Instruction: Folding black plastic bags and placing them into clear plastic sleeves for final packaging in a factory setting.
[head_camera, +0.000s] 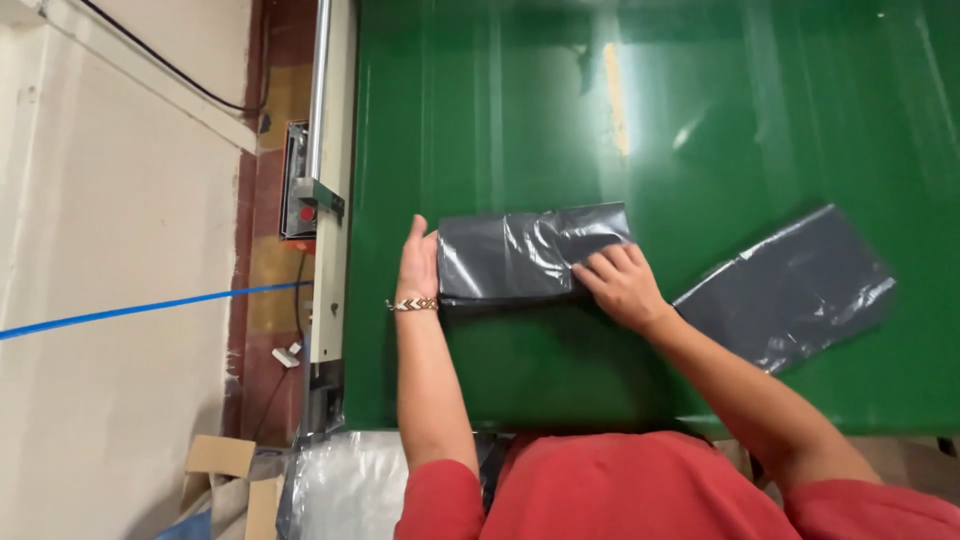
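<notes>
A folded dark grey plastic bag (515, 255) lies on the green table (520, 120). My left hand (418, 265) stands flat against the bag's left edge, fingers together, with a beaded bracelet on the wrist. My right hand (620, 283) presses down on the bag's right end, fingers spread over the plastic. A second dark grey plastic bag (790, 290) lies flat and unfolded to the right, slanted, partly behind my right forearm.
A metal rail with a control box carrying a red button (305, 212) runs along the table's left side. Beyond it are a tiled floor, a blue line and a black cable. Cardboard (225, 480) and clear plastic (345, 490) sit at the lower left.
</notes>
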